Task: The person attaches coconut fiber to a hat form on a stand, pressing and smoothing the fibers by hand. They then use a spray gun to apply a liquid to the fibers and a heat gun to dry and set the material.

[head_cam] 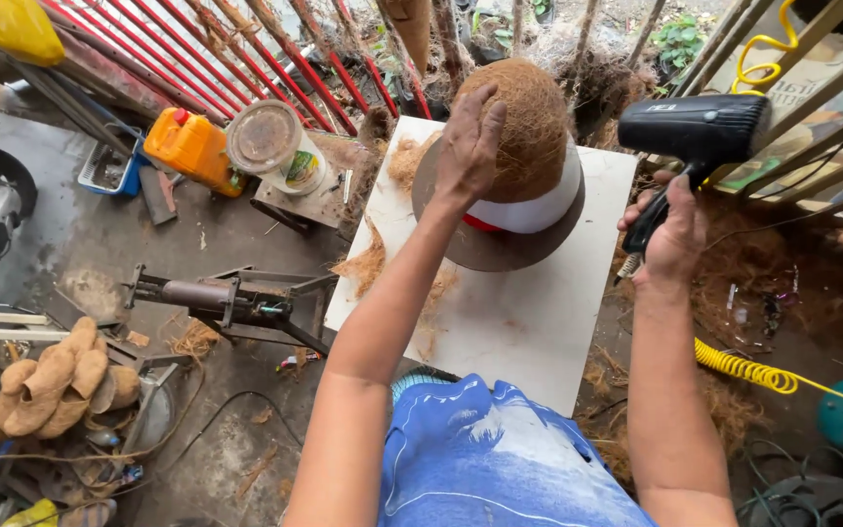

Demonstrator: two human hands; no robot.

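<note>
On the white bench (529, 322), toward its far end, sits a hat-shaped piece: a domed crown of brown coconut fibre (531, 127), rough and hairy, with a white band (543, 207) wrapped around its base and a thin red strip showing under the band at the left. Below that spreads a flat, round brown brim (500, 249). The left hand (468, 146) lies flat against the left side of the crown, fingers spread and pressed to the fibre. The right hand (673, 234) is closed around the handle of a black hair dryer (695, 132), whose body lies crosswise just right of the crown, close to it.

Loose tufts of fibre (368, 263) lie on the bench at the left edge and behind the brim. The brim sits near the far edge, with a strip of bare board on its right; the near half of the bench is open. Left of the bench, close by, stand a metal vise-like stand (236, 298), an orange jerrycan (192, 148) and a lidded plastic jar (275, 146). A yellow coiled hose (748, 371) runs along the floor on the right.
</note>
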